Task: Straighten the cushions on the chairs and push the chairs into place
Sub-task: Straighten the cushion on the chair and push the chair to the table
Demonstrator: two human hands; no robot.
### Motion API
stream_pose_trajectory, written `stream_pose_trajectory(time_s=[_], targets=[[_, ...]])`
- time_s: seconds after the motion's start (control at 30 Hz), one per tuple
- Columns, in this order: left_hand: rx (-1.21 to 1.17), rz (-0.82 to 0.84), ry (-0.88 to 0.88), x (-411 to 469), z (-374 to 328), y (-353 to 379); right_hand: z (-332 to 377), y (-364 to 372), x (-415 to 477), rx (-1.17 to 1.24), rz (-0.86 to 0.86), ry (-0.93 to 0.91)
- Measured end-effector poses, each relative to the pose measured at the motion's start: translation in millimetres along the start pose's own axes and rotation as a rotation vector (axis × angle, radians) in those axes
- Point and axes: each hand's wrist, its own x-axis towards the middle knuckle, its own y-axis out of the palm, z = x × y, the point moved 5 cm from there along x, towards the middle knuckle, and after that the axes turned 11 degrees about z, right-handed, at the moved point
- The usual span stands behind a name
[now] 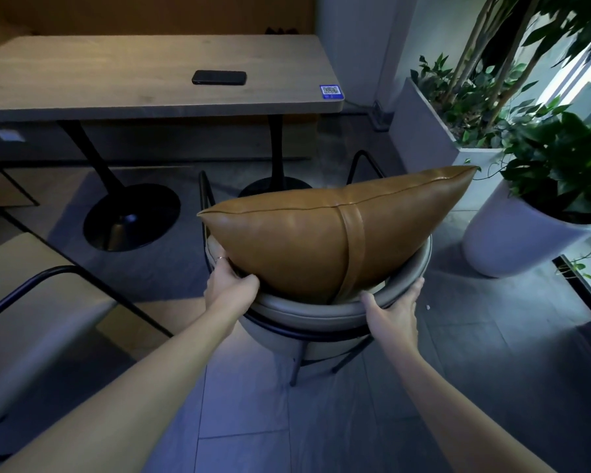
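While arms outstretched, left hand and right hand gripping chair backrest.

A tan leather cushion with a stitched strap running down its face is standing on edge in the middle of the frame, leaning against the curved back of a grey padded chair. Its right corner is tilting up toward the right side of the frame, its lower edge sinking into the seat. The chair, on thin black metal legs, is sitting below centre, apart from the table in the upper left.
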Motion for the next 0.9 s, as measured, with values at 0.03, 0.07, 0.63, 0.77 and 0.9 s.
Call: stream_pose_trajectory(time_s=[0.03,0.07,0.63,0.77,0.9], targets=[[-0.002,0.003,-0.008,1.3,-1.1,-1.5,0.8,1.8,-0.2,0.01,0.008,0.005],[-0.011,0.006,-0.02,3.0,-1.5,-3.9,2.2,4.9,-0.5,0.019,0.016,0.006],[-0.099,0.02,0.055,50.0,-16.9,-38.8,33.4,45.4,20.2,0.074,0.079,-0.009],[-0.133,-0.013,0.086,47.1,-13.4,-39.3,28.5,37.2,26.7,0.162,0.128,-0.027],[-0.248,-0.04,0.067,20.7,-7.9,-15.2,23.8,11.8,28.9,0.207,0.08,-0.031]])
